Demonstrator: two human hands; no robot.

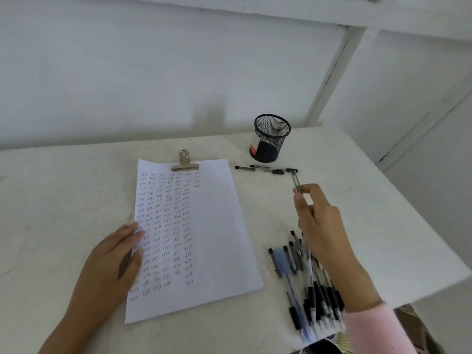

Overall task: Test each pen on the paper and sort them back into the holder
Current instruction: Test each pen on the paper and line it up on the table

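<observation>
What the right hand holds: one thin dark pen (296, 181), pinched between the thumb and curled fingertips of the right hand (316, 218) at centre right of the frame.
Held pen: raised off the table and pointing up the frame. Its far dark end reaches the right end of the two loose pens (260, 169); I cannot tell whether it touches them.
Left hand (112, 256): lies flat at lower left with straight fingers close together. The fingertips press on the left edge of the paper and grip nothing.
Paper (217, 226): a white sheet in the middle of the frame, lying on the table and slightly tilted. Columns of small ink marks cover its left and middle parts.
Clip (185, 160): a metal bulldog clip clamped on the paper's top edge.
Holder (270, 139): a black mesh cup standing upright at upper centre-right, above the two loose pens and apart from them. It has a red-and-white label near its base.
Two loose pens: lie roughly level across the frame, overlapping end to end, between the holder and the right hand.
Pen heap (314, 284): many black and blue pens at lower right, just right of the paper, partly hidden under the right forearm.
Sleeve (375, 330): pink, in the bottom right corner.
Table (51, 200): white, with its right edge running diagonally down the right side.
</observation>
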